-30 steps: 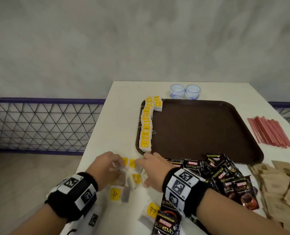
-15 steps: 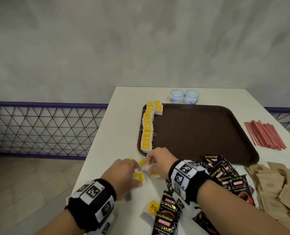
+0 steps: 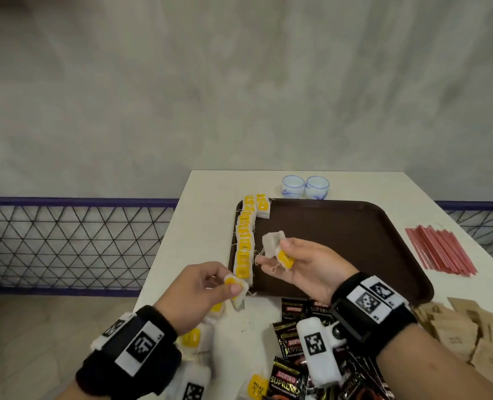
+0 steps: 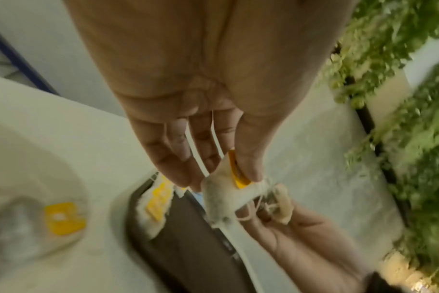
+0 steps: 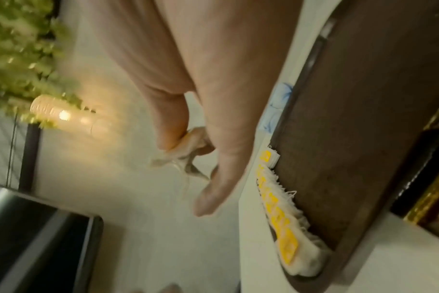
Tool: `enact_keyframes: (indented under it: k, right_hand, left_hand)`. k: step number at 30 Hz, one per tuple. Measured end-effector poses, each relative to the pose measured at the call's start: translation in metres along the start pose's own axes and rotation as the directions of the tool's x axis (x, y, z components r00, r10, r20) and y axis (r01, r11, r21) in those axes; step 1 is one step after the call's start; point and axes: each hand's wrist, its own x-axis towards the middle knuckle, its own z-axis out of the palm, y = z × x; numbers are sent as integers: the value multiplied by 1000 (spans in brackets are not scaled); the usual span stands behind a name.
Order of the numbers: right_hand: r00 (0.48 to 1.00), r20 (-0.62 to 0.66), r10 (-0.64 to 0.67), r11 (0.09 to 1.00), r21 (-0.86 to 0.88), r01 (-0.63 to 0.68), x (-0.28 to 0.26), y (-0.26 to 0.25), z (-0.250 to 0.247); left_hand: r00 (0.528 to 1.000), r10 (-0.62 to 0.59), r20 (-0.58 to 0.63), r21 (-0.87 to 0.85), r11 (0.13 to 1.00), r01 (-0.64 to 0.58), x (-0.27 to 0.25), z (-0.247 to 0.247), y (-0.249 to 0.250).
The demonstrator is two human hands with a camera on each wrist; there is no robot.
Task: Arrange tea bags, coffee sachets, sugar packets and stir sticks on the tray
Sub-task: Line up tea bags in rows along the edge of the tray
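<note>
A brown tray (image 3: 355, 243) lies on the white table, with a row of yellow-tagged tea bags (image 3: 245, 241) along its left edge. My left hand (image 3: 228, 284) pinches one tea bag (image 3: 236, 295) between thumb and fingers just off the tray's near left corner. My right hand (image 3: 280, 255), palm up over that corner, pinches another tea bag (image 3: 272, 245) by its yellow tag (image 3: 285, 259). The left wrist view shows my left hand's tea bag (image 4: 221, 196) hanging from the fingers. In the right wrist view, my right hand's tea bag (image 5: 186, 156) hangs blurred beside the tray's row (image 5: 281, 218).
Loose tea bags (image 3: 193, 339) lie near the table's left front edge. Black coffee sachets (image 3: 291, 342) are heaped in front of the tray. Brown sugar packets (image 3: 470, 327) and red stir sticks (image 3: 438, 249) lie to the right. Two small cups (image 3: 304, 187) stand behind the tray.
Both hands rose from the loose tea bags on the table, each with a tea bag. The right hand turned palm up and moved over the tray's near left corner.
</note>
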Motion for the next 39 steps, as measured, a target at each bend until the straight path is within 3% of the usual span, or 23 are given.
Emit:
enact_keyframes:
  k: [3,9,13,17,20,23,26,30,32,35,39]
  right_hand:
    - [1000,-4,17,995,94,-16,1,-4,2]
    - [995,-67,79,996,38,-76,13,-12,-7]
    - [993,-89,76,987,-136,-87,24,-14,-15]
    - [996,-67,-52,944,-327,27,30,-16,-23]
    - [995,0,-101,885,-457,90,38,-20,-27]
    - [983,0,-183,729,-671,136,50,-22,-29]
    - [965,-28,-260,663,-732,158,68,-28,-36]
    - [945,-241,-221,734,-679,-1,112,-45,-58]
    - [934,-310,-174,688,-717,-110,144,-51,-70]
    - [919,-380,-109,534,-802,-268,183,-56,-73]
    - [904,-419,-81,489,-807,-331,221,-49,-78]
  left_hand:
    - [1000,-18,-20,-139,990,15,14,2,20]
    - [995,-51,-85,-171,985,35,47,6,40]
    - [989,-112,-95,-312,947,78,66,14,44]
    - [984,-133,-119,-350,933,84,81,21,42]
    - [986,-108,-130,-271,960,70,94,25,38]
    - [987,-104,-125,-208,975,76,109,29,37]
    - [984,-74,-163,-118,991,55,122,29,34]
    - [968,-51,-245,69,995,69,122,13,24]
    - [963,-47,-265,70,995,68,116,4,20]
    - [954,-29,-298,116,991,66,105,-10,8]
    - [951,-37,-308,125,989,79,97,-23,0]
